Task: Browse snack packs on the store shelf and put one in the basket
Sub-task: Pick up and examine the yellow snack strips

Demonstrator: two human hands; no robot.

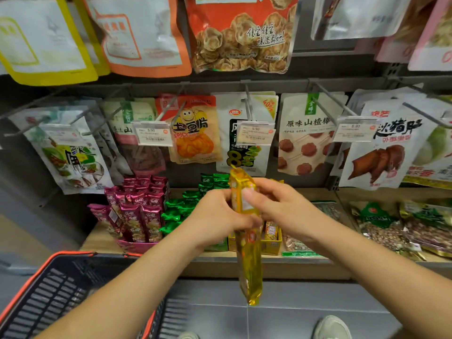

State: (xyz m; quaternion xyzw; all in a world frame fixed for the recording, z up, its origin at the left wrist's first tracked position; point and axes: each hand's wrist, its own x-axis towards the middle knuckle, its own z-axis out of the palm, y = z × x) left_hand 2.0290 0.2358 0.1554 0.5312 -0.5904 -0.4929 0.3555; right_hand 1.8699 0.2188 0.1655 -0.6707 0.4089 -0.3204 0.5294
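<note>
Both hands hold one long, shiny yellow foil snack pack (247,231) upright in front of the wooden shelf (318,265): the left hand (217,216) grips its middle, and the right hand (274,204) pinches its upper part, thumb on the face. The step looks like inspection. Next, the pack must travel down and left into the black plastic basket with orange rim (49,294), which sits low beside the left forearm.
</note>
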